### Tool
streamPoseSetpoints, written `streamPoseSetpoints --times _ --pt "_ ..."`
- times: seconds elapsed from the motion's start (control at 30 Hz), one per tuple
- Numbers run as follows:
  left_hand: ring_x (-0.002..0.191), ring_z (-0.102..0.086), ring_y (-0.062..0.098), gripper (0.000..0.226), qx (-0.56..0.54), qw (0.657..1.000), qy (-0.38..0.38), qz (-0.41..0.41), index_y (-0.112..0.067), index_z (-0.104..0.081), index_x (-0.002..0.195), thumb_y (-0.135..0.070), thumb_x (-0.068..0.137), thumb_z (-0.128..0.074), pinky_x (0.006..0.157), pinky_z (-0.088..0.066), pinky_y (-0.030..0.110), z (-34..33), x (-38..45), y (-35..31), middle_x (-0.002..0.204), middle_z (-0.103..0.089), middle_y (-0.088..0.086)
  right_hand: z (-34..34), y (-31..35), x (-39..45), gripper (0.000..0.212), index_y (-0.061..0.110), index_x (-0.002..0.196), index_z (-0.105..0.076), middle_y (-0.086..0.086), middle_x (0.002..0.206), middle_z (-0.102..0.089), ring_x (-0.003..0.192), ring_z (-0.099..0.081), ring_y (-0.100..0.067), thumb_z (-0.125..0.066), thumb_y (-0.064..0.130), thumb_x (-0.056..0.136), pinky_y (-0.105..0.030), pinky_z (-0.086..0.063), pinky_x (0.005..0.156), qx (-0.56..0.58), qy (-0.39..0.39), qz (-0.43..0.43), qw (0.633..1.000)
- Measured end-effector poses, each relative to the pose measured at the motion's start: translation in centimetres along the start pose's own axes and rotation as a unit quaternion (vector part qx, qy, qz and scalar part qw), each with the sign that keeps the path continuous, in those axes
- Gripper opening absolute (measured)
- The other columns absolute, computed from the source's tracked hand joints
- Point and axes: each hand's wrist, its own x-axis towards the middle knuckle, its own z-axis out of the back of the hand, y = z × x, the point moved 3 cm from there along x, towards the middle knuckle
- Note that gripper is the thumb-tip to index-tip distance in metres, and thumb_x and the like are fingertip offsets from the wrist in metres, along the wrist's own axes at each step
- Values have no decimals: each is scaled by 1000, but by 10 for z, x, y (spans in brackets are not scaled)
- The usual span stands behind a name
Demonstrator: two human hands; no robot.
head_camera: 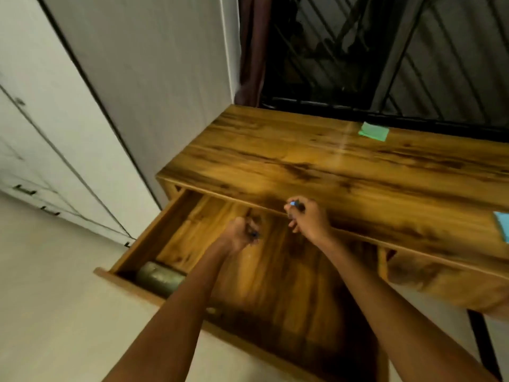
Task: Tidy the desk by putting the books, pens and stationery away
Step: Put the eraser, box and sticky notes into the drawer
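Observation:
A wooden desk (316, 161) has its left drawer (143, 238) pulled wide open. My left hand (242, 234) reaches down inside the drawer, fingers closed around a small dark pen-like item (254, 234). My right hand (309, 219) hovers at the desk's front edge above the drawer, closed on a small item with a blue tip (295, 203). Both items are blurred. A green sticky-note pad (374, 131) lies on the far part of the desktop. A light blue item (502, 224) lies at the right border, cut off by the frame.
A dull metal cylinder (161, 278) lies in the drawer's front left corner. White cabinets (55, 119) stand to the left of the desk. A dark window with a grille (385, 51) and a curtain (252, 51) are behind it. Pale floor (55, 312) lies below left.

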Motion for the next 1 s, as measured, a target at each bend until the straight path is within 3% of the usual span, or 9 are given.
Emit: streamPoseSetpoints --times 0.1,0.2,0.3,0.4,0.47,0.6,0.73,0.9,1.0 --pt "35 -47 15 36 46 998 20 46 -4 -44 62 -1 94 -30 29 -28 7 18 -19 53 38 -50 8 -73 -16 -33 18 8 109 -61 -12 83 -61 46 -56 -6 -57 11 92 -20 -46 39 -4 80 -53 995" --pt "76 -58 16 14 162 985 28 54 -10 -61 85 0 88 -52 66 -52 18 30 -25 101 83 -65 6 -124 -29 -61 31 2 127 -53 -17 110 -62 80 -61 -19 -46 12 99 -25 -49 55 -23 164 -111 980" --pt "101 -61 23 22 267 962 52 36 -13 -65 104 -7 83 -62 86 -50 31 32 -32 124 111 -65 7 -150 -41 -79 34 -2 132 -48 -16 126 -56 103 -61 -31 -38 6 100 -34 -50 81 -70 188 -141 970" --pt "113 -56 26 27 326 942 81 10 -14 -61 114 -13 87 -59 94 -46 33 27 -36 130 122 -59 9 -166 -57 -89 36 -2 133 -45 -13 106 -59 64 -55 -16 -33 -2 99 -20 -47 49 -54 186 -178 965" --pt "120 -50 27 30 384 918 94 -9 -16 -56 121 -18 91 -54 99 -40 34 22 -36 138 128 -55 8 -174 -62 -95 34 -7 128 -47 -15 98 -55 58 -46 -11 -29 -3 99 -11 -36 36 -29 170 -198 965" --pt "126 -46 27 35 463 879 110 -34 -17 -53 125 -29 93 -50 103 -36 38 13 -34 156 133 -52 9 -190 -68 -94 29 -5 118 -57 -22 118 -61 101 -61 -30 -38 -2 96 -18 -47 67 -34 139 -156 977" --pt "129 -42 25 37 500 858 108 -46 -19 -49 129 -29 94 -48 111 -23 39 10 -31 166 135 -50 6 -215 -73 -95 30 4 96 -61 -15 102 -62 89 -55 -23 -32 10 98 -32 -46 80 -23 135 -148 979" --pt "130 -40 26 35 503 852 133 -49 -14 -51 126 -24 93 -49 113 -17 47 12 -27 165 136 -49 8 -206 -58 -104 46 -12 133 -40 -18 130 -45 131 -39 -33 -15 11 102 -34 -40 96 -33 70 -85 993" --pt "129 -41 27 35 462 874 140 -47 -14 -53 124 -28 92 -49 111 -23 46 16 -22 154 133 -50 9 -199 -62 -95 47 -2 127 -50 -18 128 -53 117 -52 -33 -15 18 102 -32 -45 92 -24 86 -89 992"
